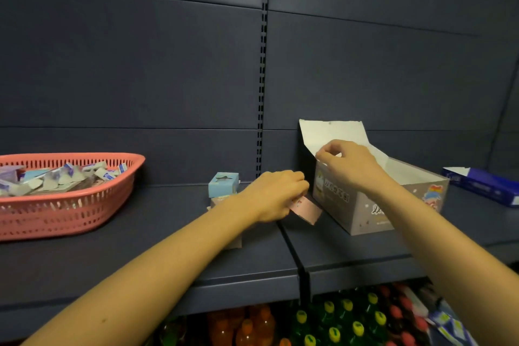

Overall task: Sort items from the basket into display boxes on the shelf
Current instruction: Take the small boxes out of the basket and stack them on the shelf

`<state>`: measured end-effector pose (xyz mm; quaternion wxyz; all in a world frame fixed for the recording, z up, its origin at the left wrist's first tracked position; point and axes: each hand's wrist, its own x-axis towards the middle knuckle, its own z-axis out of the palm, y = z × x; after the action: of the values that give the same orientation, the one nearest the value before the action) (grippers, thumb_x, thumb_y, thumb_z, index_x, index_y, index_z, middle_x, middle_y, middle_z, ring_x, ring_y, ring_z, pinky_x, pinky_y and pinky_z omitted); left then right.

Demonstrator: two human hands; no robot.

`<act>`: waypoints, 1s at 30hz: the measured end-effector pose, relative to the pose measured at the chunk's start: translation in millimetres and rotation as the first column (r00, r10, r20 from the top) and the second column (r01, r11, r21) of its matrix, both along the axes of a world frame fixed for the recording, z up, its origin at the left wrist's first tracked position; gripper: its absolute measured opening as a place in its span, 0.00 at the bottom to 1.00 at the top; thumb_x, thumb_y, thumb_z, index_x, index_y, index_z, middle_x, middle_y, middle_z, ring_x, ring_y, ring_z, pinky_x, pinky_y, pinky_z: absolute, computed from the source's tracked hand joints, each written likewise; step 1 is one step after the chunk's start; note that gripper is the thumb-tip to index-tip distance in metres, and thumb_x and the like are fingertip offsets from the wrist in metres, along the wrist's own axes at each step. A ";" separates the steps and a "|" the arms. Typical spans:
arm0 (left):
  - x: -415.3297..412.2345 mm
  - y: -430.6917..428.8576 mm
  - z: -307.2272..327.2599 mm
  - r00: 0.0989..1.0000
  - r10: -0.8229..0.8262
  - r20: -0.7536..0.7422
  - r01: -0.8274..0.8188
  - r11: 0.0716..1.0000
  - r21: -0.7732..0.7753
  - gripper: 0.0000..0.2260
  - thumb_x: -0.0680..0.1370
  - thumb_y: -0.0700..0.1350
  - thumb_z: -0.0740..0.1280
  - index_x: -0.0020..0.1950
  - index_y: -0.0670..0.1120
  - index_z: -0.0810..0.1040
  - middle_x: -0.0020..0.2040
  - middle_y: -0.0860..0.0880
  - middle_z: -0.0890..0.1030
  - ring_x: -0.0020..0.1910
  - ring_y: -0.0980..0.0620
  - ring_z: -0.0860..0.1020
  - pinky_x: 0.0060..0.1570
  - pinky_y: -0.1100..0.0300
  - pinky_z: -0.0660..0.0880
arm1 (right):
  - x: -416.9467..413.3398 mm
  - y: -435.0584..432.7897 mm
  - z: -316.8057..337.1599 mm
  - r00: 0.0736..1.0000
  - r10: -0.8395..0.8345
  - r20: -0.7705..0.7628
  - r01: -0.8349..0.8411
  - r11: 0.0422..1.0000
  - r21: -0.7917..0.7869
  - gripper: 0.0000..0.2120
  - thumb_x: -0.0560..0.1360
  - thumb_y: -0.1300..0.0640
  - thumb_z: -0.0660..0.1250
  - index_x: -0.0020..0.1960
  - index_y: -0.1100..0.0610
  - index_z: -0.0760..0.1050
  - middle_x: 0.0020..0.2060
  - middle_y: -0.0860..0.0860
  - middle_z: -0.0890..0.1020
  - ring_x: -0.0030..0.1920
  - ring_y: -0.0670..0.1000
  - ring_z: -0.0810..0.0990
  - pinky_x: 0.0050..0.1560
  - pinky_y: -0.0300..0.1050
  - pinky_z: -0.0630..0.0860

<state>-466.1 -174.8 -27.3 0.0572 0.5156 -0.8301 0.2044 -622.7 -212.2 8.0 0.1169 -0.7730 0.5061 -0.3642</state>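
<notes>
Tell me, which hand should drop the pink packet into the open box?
Probably the left hand: its grip already holds the pink packet beside the open box. The right hand is busy on the box's near wall.

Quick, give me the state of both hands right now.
Left hand: closed on a small pink packet beside the display box.
Right hand: fingers pinched on the display box's near top edge, by its raised flap.
</notes>
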 end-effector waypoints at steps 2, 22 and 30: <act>-2.8 -5.9 -4.4 0.997 0.018 0.072 -0.025 0.994 0.103 0.15 0.75 0.39 0.64 0.61 0.45 0.72 0.60 0.46 0.72 0.59 0.46 0.72 0.47 0.52 0.71 | -0.2 -2.0 -2.1 1.000 -0.009 -0.021 0.009 1.000 -0.005 0.09 0.76 0.49 0.59 0.49 0.50 0.77 0.47 0.48 0.80 0.50 0.53 0.77 0.52 0.49 0.74; 181.2 86.2 32.7 0.768 0.593 -0.243 -0.629 0.769 -0.112 0.12 0.76 0.48 0.61 0.56 0.48 0.78 0.59 0.47 0.79 0.59 0.44 0.75 0.53 0.54 0.72 | 134.9 12.0 -4.5 0.935 0.297 -0.194 -0.294 0.955 0.042 0.08 0.77 0.51 0.59 0.53 0.48 0.75 0.51 0.46 0.79 0.53 0.52 0.77 0.52 0.47 0.74; 295.4 150.1 40.2 0.567 0.729 -0.384 -0.811 0.576 -0.102 0.11 0.76 0.47 0.62 0.54 0.49 0.79 0.57 0.49 0.80 0.56 0.45 0.77 0.50 0.55 0.71 | 235.3 37.1 3.4 0.889 0.392 -0.238 -0.392 0.919 0.048 0.08 0.77 0.50 0.60 0.54 0.47 0.75 0.56 0.46 0.79 0.56 0.52 0.76 0.51 0.46 0.71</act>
<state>-170.7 -24.7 12.9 0.1552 0.8396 -0.4631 0.2377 -387.4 -175.2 11.3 0.1246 -0.8979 0.3501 -0.2360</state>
